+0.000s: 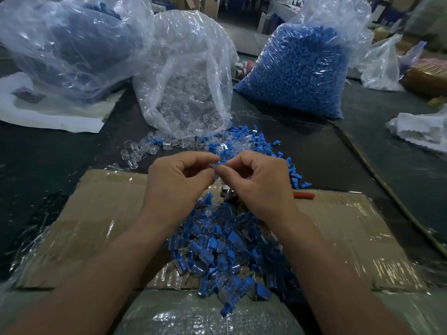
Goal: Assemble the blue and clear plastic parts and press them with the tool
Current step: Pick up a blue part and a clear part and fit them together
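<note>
At the far left, a big clear bag (72, 44) with dark blue contents slumped on a white sheet (48, 117) spread over the dark counter (43, 170). Just right of it stood an open bag of clear parts (188, 81), its mouth spilling towards the person. A few loose clear parts (137, 153) lay on the counter in front of it.

Nearer, a flattened cardboard sheet (96, 213) covered the counter's front. Above its far edge the left hand (179, 180) had its fingers curled, with thumb and forefinger pinching a small plastic piece (217, 163). The right hand (261, 180) met it fingertip to fingertip and pinched the same piece from the other side. The piece was too small to tell whether blue and clear were already joined.

Under and between the forearms, a heap of blue-and-clear pieces (225, 250) lay on the cardboard. Beyond the fingertips loose blue parts (254, 139) were scattered, running round the right hand's far side. A red tool handle (303, 195) poked out from behind the right wrist, lying on the cardboard.

Farther right stood a full bag of blue parts (297, 68). A cable (387, 189) ran along the counter, and a white cloth (420, 131) lay at the right edge.
</note>
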Demonstrator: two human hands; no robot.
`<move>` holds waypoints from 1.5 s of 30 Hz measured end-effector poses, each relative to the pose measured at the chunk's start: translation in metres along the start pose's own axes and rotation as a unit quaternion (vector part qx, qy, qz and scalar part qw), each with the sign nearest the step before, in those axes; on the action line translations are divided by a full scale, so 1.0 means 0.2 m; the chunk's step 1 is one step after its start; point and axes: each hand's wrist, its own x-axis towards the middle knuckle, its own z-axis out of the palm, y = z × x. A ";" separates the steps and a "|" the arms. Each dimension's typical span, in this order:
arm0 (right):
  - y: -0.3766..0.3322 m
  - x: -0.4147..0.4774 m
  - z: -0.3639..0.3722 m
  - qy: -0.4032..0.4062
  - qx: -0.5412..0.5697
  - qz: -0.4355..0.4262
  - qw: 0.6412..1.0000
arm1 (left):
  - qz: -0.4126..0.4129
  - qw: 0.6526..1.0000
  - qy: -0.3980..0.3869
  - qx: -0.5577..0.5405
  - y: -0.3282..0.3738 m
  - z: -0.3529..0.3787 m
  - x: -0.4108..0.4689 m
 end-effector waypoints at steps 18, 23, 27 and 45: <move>0.04 0.00 -0.03 -0.075 0.163 -0.048 0.983 | -0.151 0.970 -0.075 -0.177 0.00 -0.03 0.04; 0.05 0.00 -0.04 -0.061 0.160 -0.054 0.984 | -0.175 0.957 -0.098 -0.209 -0.01 -0.04 0.04; 0.06 0.00 -0.05 -0.056 0.155 -0.059 0.985 | -0.180 0.953 -0.101 -0.221 -0.01 -0.03 0.05; 0.07 0.01 -0.08 -0.078 0.060 -0.053 0.994 | -0.176 0.952 -0.134 -0.209 -0.02 -0.03 0.05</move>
